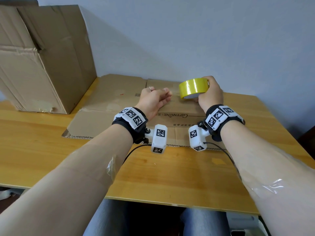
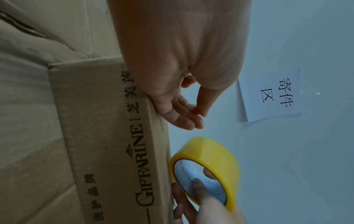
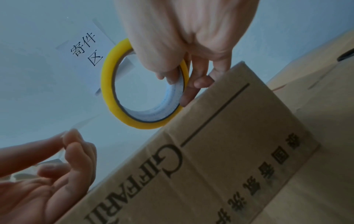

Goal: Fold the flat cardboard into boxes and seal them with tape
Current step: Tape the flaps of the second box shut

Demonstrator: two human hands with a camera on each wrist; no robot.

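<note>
A brown box printed GIFFARINE (image 1: 180, 114) stands on flat cardboard (image 1: 115, 94) on the table. My right hand (image 1: 210, 94) grips a yellow tape roll (image 1: 190, 88) just above the box's top, fingers curled into the core. In the right wrist view the fingers (image 3: 184, 84) hook through the roll (image 3: 107, 84) next to the box (image 3: 229, 151). My left hand (image 1: 166, 94) rests on the box top, just left of the roll. Its thumb and fingertips (image 2: 199, 116) pinch together, and a faint clear tape end (image 3: 63, 133) shows at them.
A large, worn cardboard box (image 1: 42, 65) stands at the back left against the wall. The wooden table (image 1: 153, 176) runs to its front edge near my knees. A paper sign (image 2: 272, 94) hangs on the wall behind the box.
</note>
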